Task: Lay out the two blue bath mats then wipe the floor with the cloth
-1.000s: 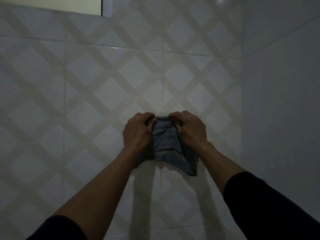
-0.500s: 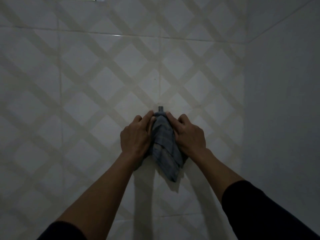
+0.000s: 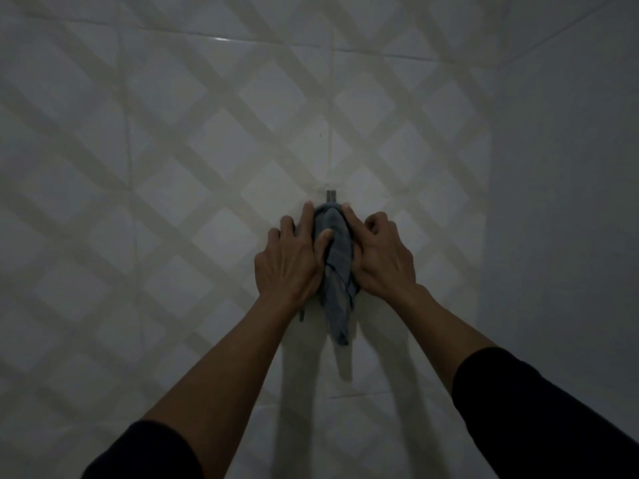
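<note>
A blue-grey checked cloth (image 3: 337,271) hangs in a narrow bunch from a small metal hook (image 3: 331,195) on the tiled wall. My left hand (image 3: 290,261) presses against the cloth's left side, thumb on the fabric, fingers stretched up toward the hook. On the cloth's right side my right hand (image 3: 380,257) holds it, with the forefinger reaching up beside the hook. The cloth's tail dangles below both hands. No bath mats are in view.
The wall (image 3: 173,167) ahead has white tiles with a beige diamond lattice. A plain white side wall (image 3: 570,202) meets it in a corner on the right. The light is dim. The floor is out of view.
The cloth was held spread between both fists; now it is gathered into a narrow bunch hanging at the hook. Both hands have loosened, with fingers extended. The view has tilted down.
</note>
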